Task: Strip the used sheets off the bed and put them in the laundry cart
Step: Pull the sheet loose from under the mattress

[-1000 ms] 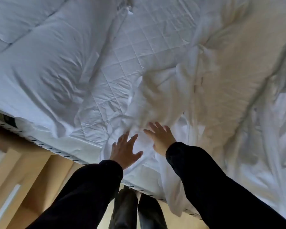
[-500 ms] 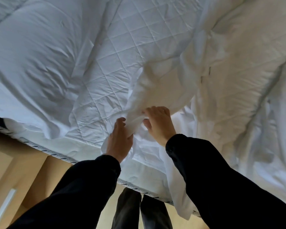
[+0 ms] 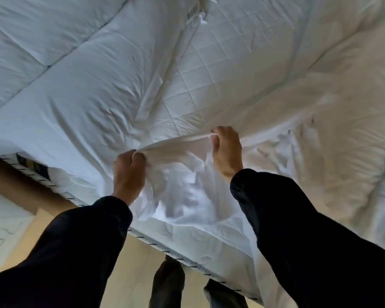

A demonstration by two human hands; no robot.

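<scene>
At the left a puffy white duvet [image 3: 76, 96] lies over the mattress edge [image 3: 32, 168]. The left hand [image 3: 129, 172] is fisted on a bunch of the white sheet [image 3: 178, 150] near the bed's near edge. The taut hem held between the hands runs from lower left up to the right, lifted off the quilted mattress pad [image 3: 205, 85]. The right hand [image 3: 226, 152] pinches its other end, fingers curled; the rest of the sheet lies rumpled off to the right.

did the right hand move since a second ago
Yes. The right hand has gone farther in from the mattress edge and rightward, away from the left hand; its fingers now grip the sheet.
</scene>
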